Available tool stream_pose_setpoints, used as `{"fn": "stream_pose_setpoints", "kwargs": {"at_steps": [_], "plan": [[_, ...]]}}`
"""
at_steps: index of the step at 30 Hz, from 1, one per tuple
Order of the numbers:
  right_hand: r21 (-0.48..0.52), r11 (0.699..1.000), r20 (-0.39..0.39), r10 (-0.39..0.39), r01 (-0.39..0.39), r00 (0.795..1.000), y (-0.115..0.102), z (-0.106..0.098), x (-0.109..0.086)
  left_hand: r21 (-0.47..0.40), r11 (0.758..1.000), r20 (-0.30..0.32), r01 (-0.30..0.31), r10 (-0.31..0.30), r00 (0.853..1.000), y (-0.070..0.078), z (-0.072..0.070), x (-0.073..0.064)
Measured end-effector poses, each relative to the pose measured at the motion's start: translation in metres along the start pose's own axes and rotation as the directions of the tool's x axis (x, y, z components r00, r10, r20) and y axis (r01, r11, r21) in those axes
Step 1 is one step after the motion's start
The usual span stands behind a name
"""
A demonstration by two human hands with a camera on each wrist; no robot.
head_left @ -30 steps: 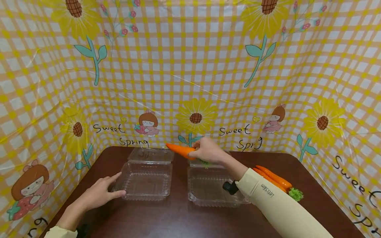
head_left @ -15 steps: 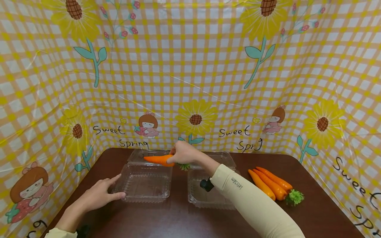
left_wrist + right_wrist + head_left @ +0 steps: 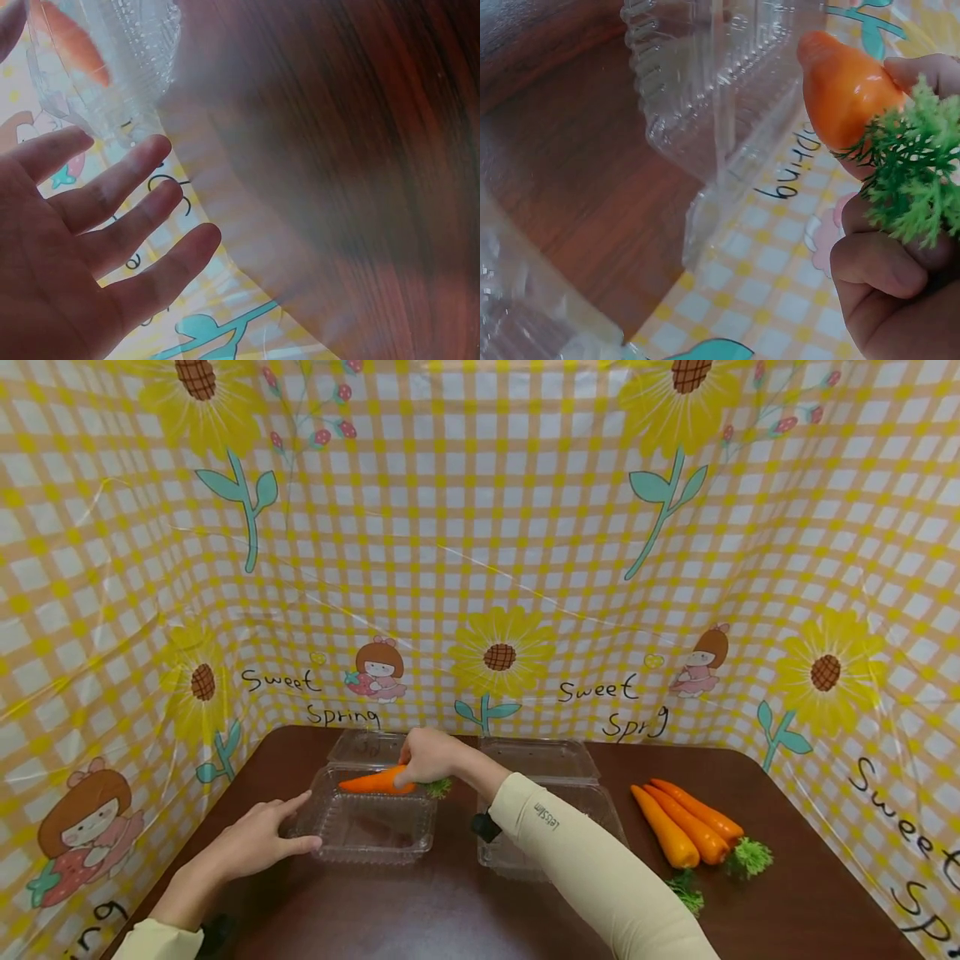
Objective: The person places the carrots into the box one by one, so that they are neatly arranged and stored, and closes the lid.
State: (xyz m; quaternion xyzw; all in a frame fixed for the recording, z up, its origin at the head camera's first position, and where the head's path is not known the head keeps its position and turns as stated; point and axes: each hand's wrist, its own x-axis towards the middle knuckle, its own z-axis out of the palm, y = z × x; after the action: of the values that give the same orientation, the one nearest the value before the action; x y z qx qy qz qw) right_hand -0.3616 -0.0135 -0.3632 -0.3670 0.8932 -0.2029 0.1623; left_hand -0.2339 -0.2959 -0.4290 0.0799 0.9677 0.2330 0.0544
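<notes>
My right hand (image 3: pixel 431 757) grips a carrot (image 3: pixel 367 782) near its leafy end, over the back part of the left clear plastic box (image 3: pixel 375 857). The carrot's tip points left, and its green top (image 3: pixel 922 157) fills much of the right wrist view beside my curled fingers. At the left side of the same box, my left hand (image 3: pixel 262 837) has its fingers spread, with fingertips right at the rim. Its fingers appear straight in the left wrist view, where the carrot shows orange through the plastic. The lid (image 3: pixel 360 747) of this box is folded back.
A second clear plastic box (image 3: pixel 498 860) with its lid (image 3: pixel 536 758) folded back stands to the right, partly behind my right sleeve. Several carrots (image 3: pixel 686 827) with green tops lie at the right of the brown table (image 3: pixel 420 910). A checked cloth (image 3: pixel 480 527) surrounds the table.
My right hand has carried the carrot left and down, from above the gap between the boxes to over the left box. My left hand stays at that box's side.
</notes>
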Motion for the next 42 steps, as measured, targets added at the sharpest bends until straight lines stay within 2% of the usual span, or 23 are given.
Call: {"fn": "stream_pose_setpoints", "kwargs": {"at_steps": [3, 13, 17, 24, 29, 34, 42], "plan": [[-0.035, 0.998, 0.014, 0.045, -0.044, 0.999, -0.001, 0.008, 0.007, -0.007, 1.0, 0.003, 0.002, -0.002, 1.0, 0.0, 0.001, 0.0], [-0.19, 0.977, 0.022, 0.1, -0.094, 0.995, 0.001, 0.026, 0.022, -0.023, 1.0, 0.007, 0.004, -0.004, 1.0, 0.001, 0.0, 0.001], [-0.283, 0.954, 0.027, 0.114, -0.102, 0.993, 0.001, 0.033, 0.025, -0.029, 1.0, 0.013, 0.011, -0.01, 1.0, 0.001, -0.001, 0.0], [-0.439, 0.891, 0.009, 0.129, -0.113, 0.992, -0.002, 0.044, 0.03, -0.023, 0.999, 0.025, 0.028, -0.027, 0.999, 0.001, -0.001, 0.001], [-0.474, 0.872, 0.0, 0.137, -0.121, 0.991, -0.004, 0.046, 0.029, -0.018, 0.999, 0.024, 0.031, -0.031, 0.999, 0.002, 0.0, 0.002], [-0.483, 0.867, -0.011, 0.138, -0.126, 0.99, -0.005, 0.046, 0.027, -0.017, 0.999, 0.024, 0.035, -0.035, 0.999, 0.004, 0.0, 0.002], [-0.432, 0.894, -0.053, 0.112, -0.124, 0.992, -0.005, 0.042, 0.016, -0.014, 0.999, 0.02, 0.031, -0.031, 0.999, 0.003, 0.0, 0.002]]}}
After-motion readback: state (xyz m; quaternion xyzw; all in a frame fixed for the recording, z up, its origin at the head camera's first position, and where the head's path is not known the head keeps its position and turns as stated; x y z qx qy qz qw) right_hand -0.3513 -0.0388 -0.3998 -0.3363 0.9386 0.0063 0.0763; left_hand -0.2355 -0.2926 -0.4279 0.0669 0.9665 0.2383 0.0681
